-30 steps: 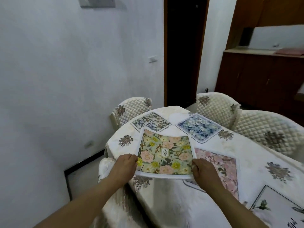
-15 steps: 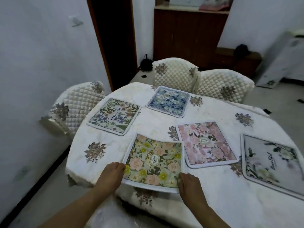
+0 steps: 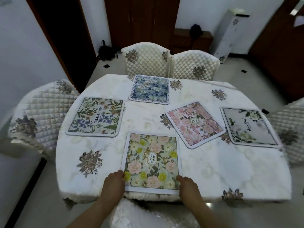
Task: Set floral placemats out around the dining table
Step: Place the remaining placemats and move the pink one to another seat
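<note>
Down it goes! The garden placemat (image 3: 151,162), bowed and slanted toward its neighbour half a second ago, now lies flat and square on the bench (image 3: 213,170), its near edge right at the bench's near rim, just above the quilted chair (image 3: 148,214) below us. Our view has swung round with it, so we now face this place head-on.

Both grips are on it. The left grip (image 3: 113,183) has its fingers curled onto the near left corner, and the right grip (image 3: 189,186) does the same at the near right corner. We'd say this mat is as good as placed, and letting go is all that's left for it.

Five mats are out now. The BEAUTIFUL placemat (image 3: 97,117) lies to the left beside the left chair (image 3: 41,109). The blue placemat (image 3: 149,89) is at the far side before the two far chairs (image 3: 146,58). The pale grey placemat (image 3: 250,127) is at the right end by the right chair (image 3: 289,129).

The odd one is the pink placemat (image 3: 195,124). It's skewed, and its near corner is close to our mat's far right corner, though the two are apart. To our eye it isn't squared to any seat, so it may want straightening next. Nothing blocks the grips. The one risk we see is dragging the cloth if we pull back carelessly.
</note>
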A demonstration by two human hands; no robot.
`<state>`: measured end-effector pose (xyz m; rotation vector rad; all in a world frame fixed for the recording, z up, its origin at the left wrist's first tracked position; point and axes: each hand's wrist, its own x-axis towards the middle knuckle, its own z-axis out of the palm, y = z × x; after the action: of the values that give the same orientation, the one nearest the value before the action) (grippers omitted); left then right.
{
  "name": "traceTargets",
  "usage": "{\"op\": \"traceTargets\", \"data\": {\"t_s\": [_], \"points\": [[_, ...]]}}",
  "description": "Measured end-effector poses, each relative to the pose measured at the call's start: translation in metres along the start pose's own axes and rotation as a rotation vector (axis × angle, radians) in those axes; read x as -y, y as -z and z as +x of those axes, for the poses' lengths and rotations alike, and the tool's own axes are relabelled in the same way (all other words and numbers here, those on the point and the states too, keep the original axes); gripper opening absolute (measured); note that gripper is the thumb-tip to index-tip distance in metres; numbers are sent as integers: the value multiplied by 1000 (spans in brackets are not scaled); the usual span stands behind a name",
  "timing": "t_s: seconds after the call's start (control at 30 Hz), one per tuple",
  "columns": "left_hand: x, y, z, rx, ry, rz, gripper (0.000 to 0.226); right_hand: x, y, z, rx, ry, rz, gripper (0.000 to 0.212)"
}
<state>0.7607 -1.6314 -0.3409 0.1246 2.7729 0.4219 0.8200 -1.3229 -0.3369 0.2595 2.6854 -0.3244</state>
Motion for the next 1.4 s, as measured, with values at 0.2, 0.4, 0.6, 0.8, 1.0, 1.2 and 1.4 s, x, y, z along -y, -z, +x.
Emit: {"op": "traceTargets", "data": {"t_s": [0.2, 0.4, 0.6, 0.8, 1.0, 1.2, 1.4], "points": [[-1, -2, 2, -4, -111, 155, 48, 11, -13, -2, -30, -44, -118, 49], [-9, -3, 6, -5, -262, 279, 57, 16, -15, 4, 3, -1, -198, 53], [-13, 1, 9, 107, -209, 303, 43, 14, 2, 7, 72, 40, -231, 34], [-45, 24, 18, 72, -194, 298, 28, -10, 32, 6, -24, 97, -222, 21], [-119, 38, 24, -72, -206, 360, 30, -66, 85, 12, -122, 217, -297, 30], [-227, 15, 14, -135, -120, 317, 30, -167, 133, 21, -195, 339, -316, 25], [-323, -16, 0, -98, -34, 155, 28, -265, 170, 28, -225, 365, -362, 31]]}}
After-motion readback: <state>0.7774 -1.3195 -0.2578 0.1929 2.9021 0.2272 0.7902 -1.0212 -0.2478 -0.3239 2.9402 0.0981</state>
